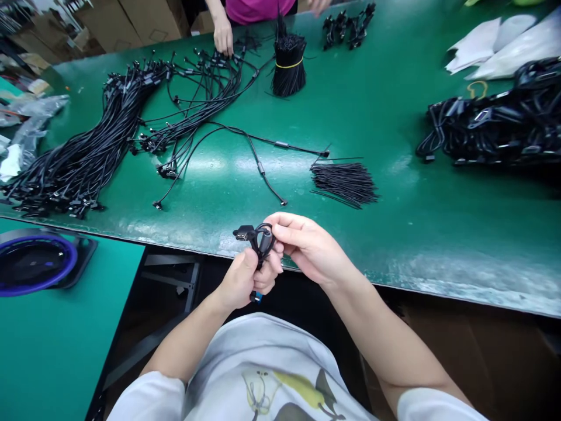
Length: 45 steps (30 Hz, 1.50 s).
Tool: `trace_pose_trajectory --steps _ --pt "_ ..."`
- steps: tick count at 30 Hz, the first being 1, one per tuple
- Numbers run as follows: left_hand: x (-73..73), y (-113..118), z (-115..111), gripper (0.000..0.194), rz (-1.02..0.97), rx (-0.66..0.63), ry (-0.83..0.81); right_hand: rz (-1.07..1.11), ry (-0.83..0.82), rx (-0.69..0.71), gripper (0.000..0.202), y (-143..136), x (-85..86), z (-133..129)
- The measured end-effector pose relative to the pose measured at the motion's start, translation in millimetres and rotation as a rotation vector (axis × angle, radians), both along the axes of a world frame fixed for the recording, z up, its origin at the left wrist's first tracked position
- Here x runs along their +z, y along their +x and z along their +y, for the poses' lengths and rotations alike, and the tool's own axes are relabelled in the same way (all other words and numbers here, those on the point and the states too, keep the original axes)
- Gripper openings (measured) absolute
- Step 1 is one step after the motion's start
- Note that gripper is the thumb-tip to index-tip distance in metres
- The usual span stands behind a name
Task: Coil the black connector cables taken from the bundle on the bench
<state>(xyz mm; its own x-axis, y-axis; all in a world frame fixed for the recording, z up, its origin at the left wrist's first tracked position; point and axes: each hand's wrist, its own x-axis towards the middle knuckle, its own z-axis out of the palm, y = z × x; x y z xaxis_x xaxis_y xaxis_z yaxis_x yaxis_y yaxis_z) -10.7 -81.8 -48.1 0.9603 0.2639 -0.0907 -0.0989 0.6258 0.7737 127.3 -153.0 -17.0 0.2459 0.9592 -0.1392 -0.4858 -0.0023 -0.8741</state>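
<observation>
A black cable (264,241), coiled into a small bundle with a rectangular connector sticking out on its left, is held just off the front edge of the green table. My left hand (245,275) is closed round the lower part of the bundle. At the upper right of the loop, the thumb and fingers of my right hand (307,242) pinch the cable. Beyond my hands a loose pile of thin black ties (344,182) lies on the table (394,234). Several loose cables (214,105) spread out to its left.
A large heap of straight cables (100,140) covers the left. Ties bound by a yellow band (289,65) stand at the back. Coiled cables (491,128) are piled at the right, near white bags (517,47). Across the table, a person's hand (223,36) touches cables.
</observation>
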Motion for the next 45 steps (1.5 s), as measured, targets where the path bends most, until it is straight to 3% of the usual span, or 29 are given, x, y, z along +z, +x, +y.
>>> trace_pose_trajectory --steps 2,3,7,8,11,15,19,26,33,40,45 --pt "0.0 0.2 1.6 0.057 0.006 -0.028 0.008 0.021 -0.025 0.061 0.027 -1.2 -4.9 -0.2" --pt "0.4 0.8 2.4 0.058 0.026 -0.018 0.015 -0.053 -0.031 0.022 0.026 -2.4 -6.6 -0.5" --pt "1.2 5.6 4.6 0.057 0.141 0.132 0.091 -0.779 0.035 -0.432 0.012 -8.3 -8.9 -3.4" --pt "0.6 6.6 4.8 0.056 0.157 0.165 0.116 -0.94 0.066 -0.491 0.011 -9.1 -8.6 -4.3" --pt "-2.7 7.5 5.0 0.059 0.181 0.202 0.178 -1.117 0.121 -0.446 0.014 -8.3 -6.5 -5.7" --pt "-3.2 5.5 5.6 0.061 0.194 0.129 0.237 -1.015 0.056 -0.314 0.012 -2.5 -1.9 -4.3" --pt "4.6 7.6 7.9 0.057 0.206 0.034 0.144 -0.823 0.01 -0.16 0.033 0.9 -3.5 -0.2" --pt "4.3 15.9 5.8 0.05 0.288 0.037 -0.044 -0.75 -0.089 -0.321 0.033 -7.9 -28.4 10.0" --pt "-0.1 19.8 1.6 0.048 0.293 0.03 -0.091 -0.749 -0.143 -0.329 0.039 -4.7 -33.9 14.5" --pt "-4.9 26.2 0.5 0.049 0.315 0.071 -0.091 -0.342 -0.187 -0.37 0.041 -9.2 -41.8 23.2" --pt "-8.2 26.2 -4.7 0.048 0.305 0.091 -0.089 0.04 -0.264 -0.25 0.049 -7.6 -38.0 25.9"
